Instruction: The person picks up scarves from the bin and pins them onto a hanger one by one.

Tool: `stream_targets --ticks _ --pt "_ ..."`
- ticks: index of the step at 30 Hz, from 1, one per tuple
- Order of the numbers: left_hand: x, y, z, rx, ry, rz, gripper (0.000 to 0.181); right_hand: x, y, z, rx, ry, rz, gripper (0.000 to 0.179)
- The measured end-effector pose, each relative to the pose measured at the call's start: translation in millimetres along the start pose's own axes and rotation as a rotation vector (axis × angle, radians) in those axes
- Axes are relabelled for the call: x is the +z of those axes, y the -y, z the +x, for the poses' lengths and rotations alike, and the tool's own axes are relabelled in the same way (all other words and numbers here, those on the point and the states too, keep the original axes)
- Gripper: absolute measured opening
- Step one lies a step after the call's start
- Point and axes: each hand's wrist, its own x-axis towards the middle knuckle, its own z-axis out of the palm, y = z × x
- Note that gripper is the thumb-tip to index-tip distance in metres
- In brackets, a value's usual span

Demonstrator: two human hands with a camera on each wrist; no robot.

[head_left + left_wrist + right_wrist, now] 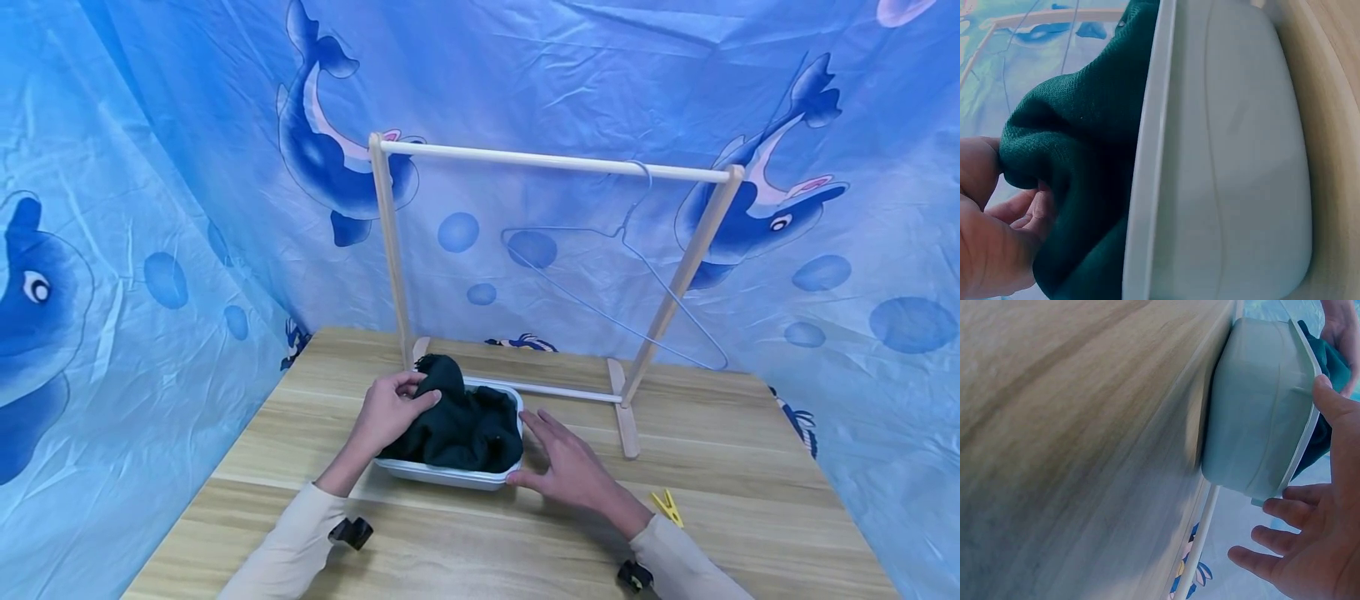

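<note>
A dark green knitted cloth (465, 429), with what looks like fringe at its upper tip, lies bunched in a white plastic basin (442, 476) on the table. My left hand (392, 410) pinches a fold of it between thumb and fingers at the basin's left side; the left wrist view shows this fold of cloth (1054, 150) bulging above the rim. At the opposite side, my right hand (566, 462) has its fingers spread, with thumb and fingertips right at the basin's rim. In the right wrist view the thumb (1329, 397) overlaps that rim.
Behind the basin stands a wooden rack (555, 161) with a white top bar. A thin light-blue hanger (570, 231) hangs tilted from the bar's right part. A yellow clothespin (667, 507) lies near my right wrist. Blue curtains with dolphins surround the wooden table (450, 550).
</note>
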Motion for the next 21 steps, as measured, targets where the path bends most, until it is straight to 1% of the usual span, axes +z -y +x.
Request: stream_targets --ticks 3,7,9,16,21 --pt "-2.0 -3.7 -1.5 -0.022 0.012 -0.049 0.041 0 0 0.0 0.001 0.0 0.001 0.105" --pt "-5.8 -8.0 -2.1 -0.028 0.029 -0.137 0.047 -1 1 0.2 0.0 0.001 0.008 0.104" --pt "-8.3 -11.5 -2.4 -0.021 0.031 -0.168 0.049 -1 0 0.6 0.001 0.003 0.013 0.104" --pt "-16.5 -26.6 -1.6 -0.016 0.005 -0.285 0.042 -2 0 1.3 0.006 0.001 0.021 0.104" --pt "-21.4 -36.2 -1.3 -0.011 -0.014 -0.347 0.042 -3 1 1.9 0.009 0.004 0.027 0.104"
